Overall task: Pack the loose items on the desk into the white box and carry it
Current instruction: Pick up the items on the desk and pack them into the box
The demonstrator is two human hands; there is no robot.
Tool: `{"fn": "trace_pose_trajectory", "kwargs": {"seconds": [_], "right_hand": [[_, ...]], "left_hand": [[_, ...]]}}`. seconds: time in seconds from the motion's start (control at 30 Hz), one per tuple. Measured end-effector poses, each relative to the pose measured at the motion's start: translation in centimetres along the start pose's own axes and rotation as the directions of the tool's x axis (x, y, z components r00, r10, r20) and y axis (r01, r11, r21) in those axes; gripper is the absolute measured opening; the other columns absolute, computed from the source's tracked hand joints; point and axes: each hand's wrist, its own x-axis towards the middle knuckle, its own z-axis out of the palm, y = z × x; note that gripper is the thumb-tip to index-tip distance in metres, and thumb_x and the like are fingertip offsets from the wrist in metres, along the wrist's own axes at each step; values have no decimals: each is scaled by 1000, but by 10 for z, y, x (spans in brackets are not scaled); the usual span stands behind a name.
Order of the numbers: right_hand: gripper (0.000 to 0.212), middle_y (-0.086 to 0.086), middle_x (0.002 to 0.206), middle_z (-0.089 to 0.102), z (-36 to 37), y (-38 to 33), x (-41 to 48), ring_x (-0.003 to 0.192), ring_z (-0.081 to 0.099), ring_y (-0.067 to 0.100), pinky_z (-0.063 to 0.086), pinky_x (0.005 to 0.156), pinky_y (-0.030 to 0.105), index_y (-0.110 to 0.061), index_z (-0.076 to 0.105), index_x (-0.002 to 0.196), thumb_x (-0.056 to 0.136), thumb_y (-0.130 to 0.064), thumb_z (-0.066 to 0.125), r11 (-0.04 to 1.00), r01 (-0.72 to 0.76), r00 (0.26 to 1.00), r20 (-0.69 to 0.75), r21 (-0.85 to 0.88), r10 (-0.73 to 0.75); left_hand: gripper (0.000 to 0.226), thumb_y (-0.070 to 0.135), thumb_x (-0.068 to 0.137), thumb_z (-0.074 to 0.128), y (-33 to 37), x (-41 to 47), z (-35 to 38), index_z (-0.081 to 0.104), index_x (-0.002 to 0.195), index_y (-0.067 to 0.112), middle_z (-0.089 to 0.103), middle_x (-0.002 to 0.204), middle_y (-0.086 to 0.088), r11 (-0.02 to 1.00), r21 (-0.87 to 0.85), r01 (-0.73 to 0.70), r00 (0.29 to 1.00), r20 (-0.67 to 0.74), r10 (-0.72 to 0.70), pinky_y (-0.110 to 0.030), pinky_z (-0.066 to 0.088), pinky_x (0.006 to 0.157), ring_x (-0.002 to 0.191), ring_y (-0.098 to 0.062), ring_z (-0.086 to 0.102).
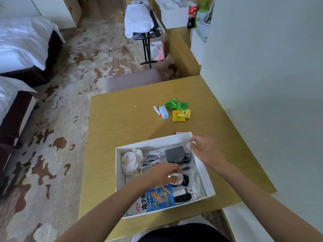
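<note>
The white box (202, 173) sits at the near edge of the wooden desk (122, 123). Inside lie a round pouch (129, 161), white cables (152, 157), a grey charger (174, 153), a blue snack bag (157, 198) and a black-and-white tube (185, 194). My left hand (162, 175) is down in the box, gripping a small pinkish round object (177, 178). My right hand (206, 151) holds the box's far right corner. Beyond the box lie green packets (175, 104), yellow tea packets (180, 115), a pale blue case (163, 112) and a small white tube (156, 110).
A red-capped item (176, 133) peeks out behind the box's far rim. A padded stool (132, 79) stands past the desk. Beds (22, 46) are on the left, a white wall on the right, and bottles (192, 13) on a far counter.
</note>
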Motion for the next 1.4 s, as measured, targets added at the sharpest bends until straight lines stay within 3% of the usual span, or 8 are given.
{"fn": "trace_pose_trajectory", "kwargs": {"seconds": [0.1, 0.27, 0.47, 0.63, 0.8, 0.93, 1.1, 1.4], "right_hand": [[12, -11, 96, 60, -6, 2, 8, 91, 53, 6, 33, 73, 1, -18, 66, 99, 90, -15, 59, 993, -49, 999, 13, 103, 48], [16, -23, 104, 61, -18, 17, 25, 99, 52, -15, 37, 78, 9, -29, 64, 106, 94, -31, 53, 958, -118, 992, 84, 263, 99], [19, -9, 106, 62, -19, 42, 66, 101, 58, 7, 46, 86, 24, -24, 60, 114, 97, -25, 52, 946, -221, 970, 152, 236, 189], [23, 3, 110, 65, -6, 62, 92, 99, 61, 18, 51, 87, 34, -12, 62, 115, 94, -13, 54, 979, -205, 914, 357, -9, 195], [21, 4, 115, 65, 20, 70, 101, 104, 60, 19, 48, 88, 29, -15, 65, 110, 89, -19, 63, 982, -11, 801, 586, -187, 121], [30, -2, 126, 61, 32, 78, 95, 109, 58, 19, 51, 90, 39, -24, 64, 117, 87, -19, 64, 983, 41, 804, 590, -176, 72], [14, -6, 102, 63, 38, 95, 103, 88, 57, 12, 53, 78, 35, -27, 70, 99, 87, -26, 63, 950, 25, 828, 538, -313, 155], [28, -7, 109, 63, 22, 113, 110, 100, 55, 12, 48, 89, 32, -27, 66, 106, 83, -11, 64, 962, -75, 809, 548, -261, 212]], "left_hand": [[30, 31, 88, 60, -2, -1, 3, 56, 117, 24, 63, 116, 3, 996, 80, 33, 991, -132, -22, -34, 49, 88, 100, -13, 59], [21, 31, 93, 50, -1, 1, -26, 62, 109, 28, 68, 105, 9, 993, -46, 109, 860, -496, -117, -28, 52, 78, 88, -8, 62], [20, 21, 93, 50, -1, 30, -79, 64, 107, 18, 69, 98, 0, 963, -168, 211, 752, -601, -270, -39, 55, 74, 86, -19, 64], [20, 25, 93, 50, -6, 70, -103, 63, 108, 21, 68, 102, -2, 930, -241, 277, 782, -505, -364, -34, 55, 73, 88, -22, 64], [26, 15, 91, 45, -30, 116, -108, 63, 110, 15, 67, 108, -7, 936, -167, 311, 886, -304, -349, -30, 48, 82, 97, -26, 62], [28, 15, 90, 47, -60, 145, -107, 58, 115, 17, 62, 119, -6, 942, 52, 332, 941, -86, -327, -40, 47, 91, 109, -26, 56], [32, 32, 84, 64, -87, 173, -94, 57, 113, 20, 59, 114, -1, 933, 258, 252, 949, 121, -290, -34, 45, 74, 102, -20, 54], [31, 32, 81, 67, -87, 189, -82, 60, 109, 19, 63, 106, -1, 949, 295, 106, 957, 231, -179, -25, 36, 60, 86, -13, 48]]}}
